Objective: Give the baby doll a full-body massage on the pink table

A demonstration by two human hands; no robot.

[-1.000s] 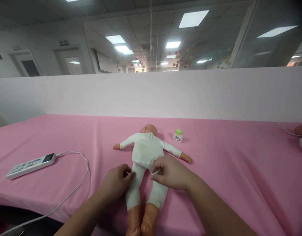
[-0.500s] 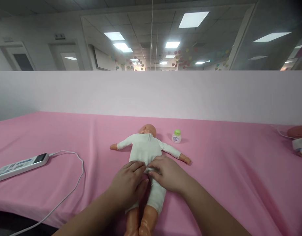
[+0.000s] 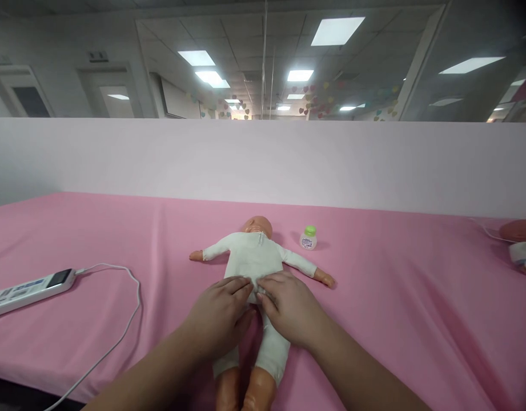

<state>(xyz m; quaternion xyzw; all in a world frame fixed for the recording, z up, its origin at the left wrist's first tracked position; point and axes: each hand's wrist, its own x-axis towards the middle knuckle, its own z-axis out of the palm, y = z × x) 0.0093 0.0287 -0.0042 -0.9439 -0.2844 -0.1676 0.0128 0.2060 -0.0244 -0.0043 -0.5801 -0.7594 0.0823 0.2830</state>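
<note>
A baby doll point(image 3: 254, 258) with a cloth body lies stretched out on the pink cloth, its head away from me and its arms spread to both sides. Its head, hands and legs are skin-toned plastic. My left hand point(image 3: 222, 314) rests over the left side of its lower torso, fingers lying on the white fabric. Opposite it, my right hand point(image 3: 290, 305) lies on the right side with fingers flat and thumb toward the middle. The fingertips of both hands nearly meet. Beneath my palms, the doll's hips are partly hidden.
A small clear bottle point(image 3: 308, 238) with a green cap stands right of the doll's head. On the left lies a white power strip point(image 3: 29, 292) with a cable point(image 3: 128, 325). Several items point(image 3: 522, 234) sit at the far right edge. A white partition point(image 3: 263, 162) rises behind the pink cloth point(image 3: 395, 297).
Both hands remain on the doll's lower torso, with small finger shifts; the right thumb has moved slightly inward. The doll's legs sit slightly farther apart. The view has shifted a little.
</note>
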